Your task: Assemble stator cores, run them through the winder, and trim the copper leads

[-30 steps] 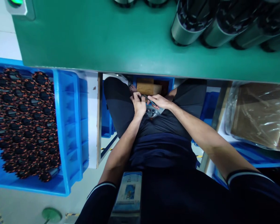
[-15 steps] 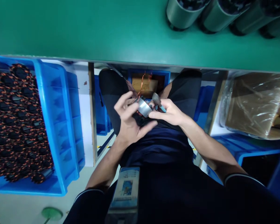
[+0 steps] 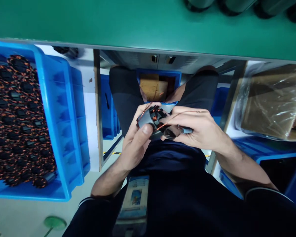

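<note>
My left hand [image 3: 136,138] is closed around a grey metal cylinder [image 3: 145,119] with black parts and copper windings at its open right end. Its thumb lies across the cylinder's near side. On the right, my right hand [image 3: 197,126] holds a dark-headed tool with light blue handles [image 3: 186,130], its head close below the windings. Copper wires run from the cylinder's end to the fingers of my right hand, which pinch them. Both hands are above my lap, near each other.
A blue crate [image 3: 54,131] of copper-wound cylinders stands at left. The green tabletop [image 3: 113,26] with several metal cylinders [image 3: 239,5] spans the top. At right are a plastic-wrapped carton [image 3: 271,102] and blue bins. A small box [image 3: 150,89] sits between my legs.
My left hand has closed around the cylinder, which has turned so its wound end faces right. My right hand has moved off the cylinder to the wires, still holding the tool. The view has shifted.
</note>
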Demonstrator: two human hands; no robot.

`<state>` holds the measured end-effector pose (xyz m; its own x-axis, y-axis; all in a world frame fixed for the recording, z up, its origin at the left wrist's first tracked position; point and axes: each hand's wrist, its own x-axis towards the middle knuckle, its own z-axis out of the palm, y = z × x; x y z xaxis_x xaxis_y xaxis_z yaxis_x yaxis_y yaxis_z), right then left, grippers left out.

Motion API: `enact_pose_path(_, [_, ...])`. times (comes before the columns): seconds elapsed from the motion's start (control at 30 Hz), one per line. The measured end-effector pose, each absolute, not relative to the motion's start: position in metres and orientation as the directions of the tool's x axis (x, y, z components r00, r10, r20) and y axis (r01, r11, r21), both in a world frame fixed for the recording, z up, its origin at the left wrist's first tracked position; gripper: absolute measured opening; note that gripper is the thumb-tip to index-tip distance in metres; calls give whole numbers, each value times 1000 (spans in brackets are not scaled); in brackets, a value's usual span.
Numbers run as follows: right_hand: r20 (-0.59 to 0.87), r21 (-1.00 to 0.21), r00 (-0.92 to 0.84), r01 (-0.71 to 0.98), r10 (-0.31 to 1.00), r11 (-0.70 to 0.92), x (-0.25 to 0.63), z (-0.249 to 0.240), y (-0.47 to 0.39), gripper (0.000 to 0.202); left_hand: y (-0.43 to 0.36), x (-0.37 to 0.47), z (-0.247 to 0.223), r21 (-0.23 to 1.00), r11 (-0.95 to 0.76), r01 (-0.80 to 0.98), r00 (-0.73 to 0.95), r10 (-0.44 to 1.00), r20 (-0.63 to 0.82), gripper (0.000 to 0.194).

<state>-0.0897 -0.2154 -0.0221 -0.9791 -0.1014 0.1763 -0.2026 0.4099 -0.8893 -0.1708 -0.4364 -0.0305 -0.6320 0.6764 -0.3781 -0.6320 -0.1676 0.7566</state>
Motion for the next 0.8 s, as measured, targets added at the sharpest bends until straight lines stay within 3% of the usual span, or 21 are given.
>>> enact_pose_path(0.17, [19, -852, -999, -39, -43, 522, -73, -1, -216, 51, -430, -166, -38, 781, -240, -577, -723, 595, -352, 42])
enact_pose_path(0.33, [14, -810, -1000, -11, 0, 586, -66, 5, -216, 63, -431, -164, -40, 846, -259, -465, -783, 566, -257, 42])
enact_pose_path(0.8, [17, -810, -1000, -19, -9, 587, -68, 7, -220, 60, -431, -158, -42, 912, -164, -375, -781, 586, -216, 48])
